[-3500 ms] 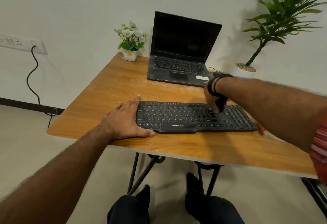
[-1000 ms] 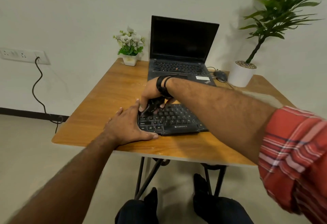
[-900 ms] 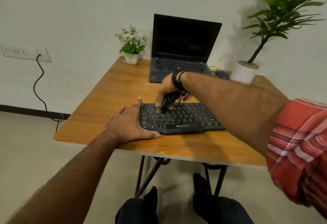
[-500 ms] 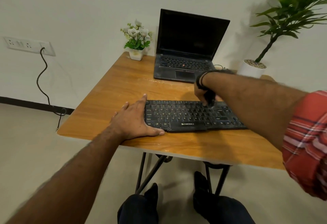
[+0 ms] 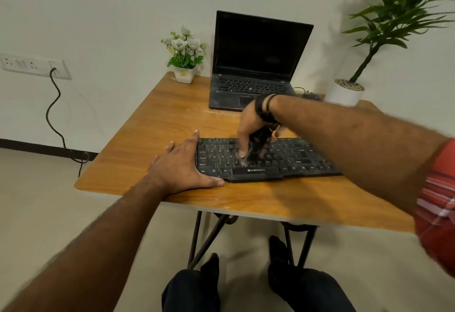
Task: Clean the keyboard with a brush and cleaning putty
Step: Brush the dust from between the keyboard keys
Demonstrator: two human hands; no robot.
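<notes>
Both hands work: our left hand [image 5: 182, 166] lies flat bracing the keyboard [image 5: 283, 161] while our right hand [image 5: 253, 127] grips the brush [image 5: 257, 143]; we should sweep lightly along rows.

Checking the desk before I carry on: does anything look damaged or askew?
The keyboard's front edge looks kinked beside the ZEBRONICS bar, as if the casing were bent or split there. It also lies slightly skewed to the table edge.
</notes>
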